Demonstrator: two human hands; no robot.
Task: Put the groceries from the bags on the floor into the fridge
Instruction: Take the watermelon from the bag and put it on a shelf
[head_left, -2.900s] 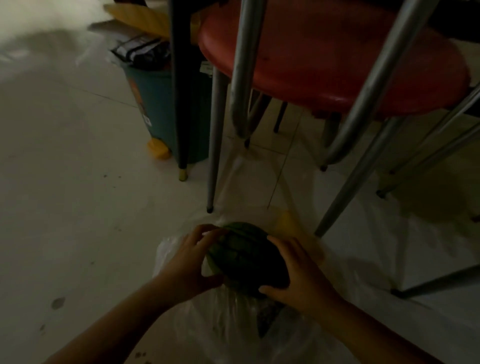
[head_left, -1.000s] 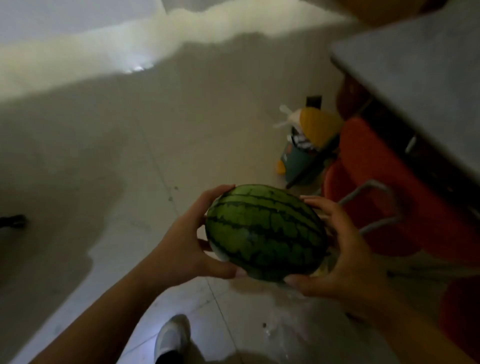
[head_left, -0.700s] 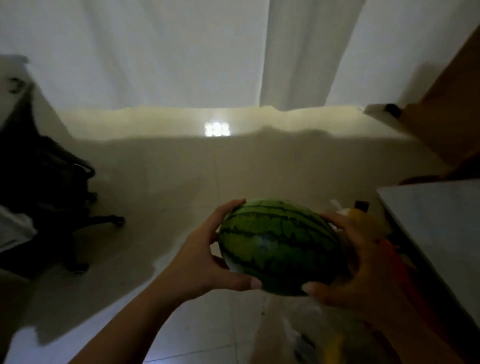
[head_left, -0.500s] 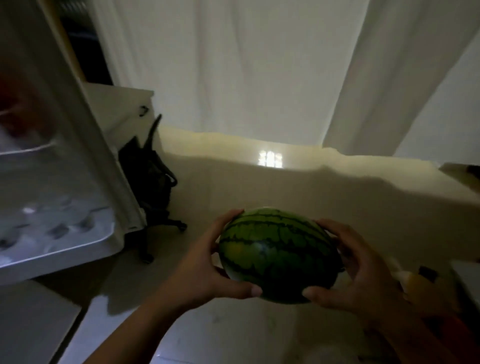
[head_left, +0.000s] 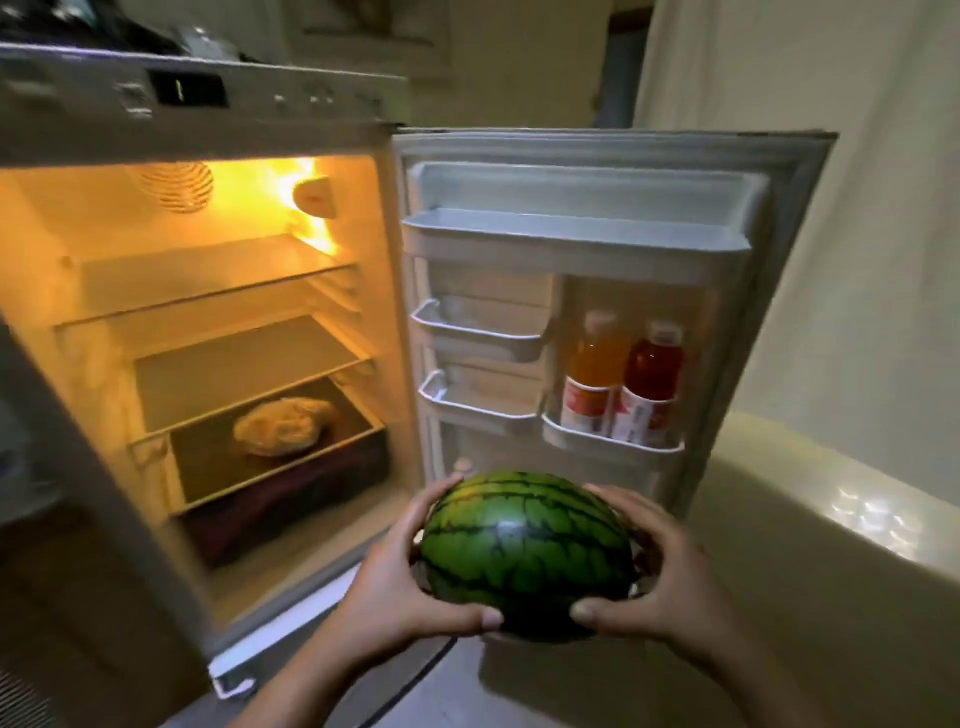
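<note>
1. I've got the watermelon (head_left: 527, 553) in both hands, held up in the air in front of the open fridge (head_left: 208, 332). It's not touching the fridge or anything else, just my palms.
2. My left hand (head_left: 400, 582) is clamped on the melon's left end, thumb curled under the near side and fingers wrapped over the far side.
3. My right hand (head_left: 652, 571) does the same on the right end, thumb on the near bottom edge. So both hands are spread pretty wide around this thing.
4. The fridge light is on, all orange inside. Two glass shelves (head_left: 234, 358) up top look bare.
5. Lower down there's a drawer (head_left: 280, 467) with a pale lumpy bundle (head_left: 283, 426) sitting in it. It looks like something in a bag, but I can't tell what.
6. The door (head_left: 597, 312) is swung open to the right. The melon sits low and near, right in front of the door's bottom part.
7. In the door's right-hand bin (head_left: 608, 444) there are two bottles side by side: an orange one (head_left: 595, 371) on the left and a red one (head_left: 652, 384) on the right, both with white caps and labels.
8. The small door bins (head_left: 478, 338) to the left of the bottles look bare, same for the long rack (head_left: 571, 234) above.
</note>
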